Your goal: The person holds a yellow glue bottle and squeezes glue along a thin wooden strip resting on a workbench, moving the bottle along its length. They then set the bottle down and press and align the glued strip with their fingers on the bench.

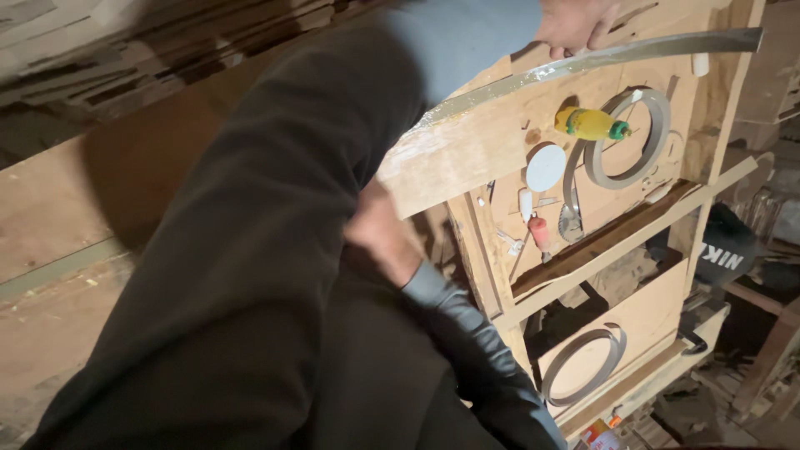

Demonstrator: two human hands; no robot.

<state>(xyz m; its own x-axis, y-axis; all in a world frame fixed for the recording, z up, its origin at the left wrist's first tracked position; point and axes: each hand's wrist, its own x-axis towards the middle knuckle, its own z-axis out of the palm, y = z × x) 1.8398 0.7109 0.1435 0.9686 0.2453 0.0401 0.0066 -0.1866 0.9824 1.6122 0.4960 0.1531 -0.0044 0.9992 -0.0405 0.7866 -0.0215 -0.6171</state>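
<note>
Thin curved strip (583, 60); pale, glossy.

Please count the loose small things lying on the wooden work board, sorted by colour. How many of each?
Yellow: 1, a glue bottle with green cap
Red: 1, a small red-tipped piece
White: 1, a round disc
Grey: 2, edge-banding rings
Total: 5

glossy curved strip (600, 57), rough wooden board (467, 150)
</note>
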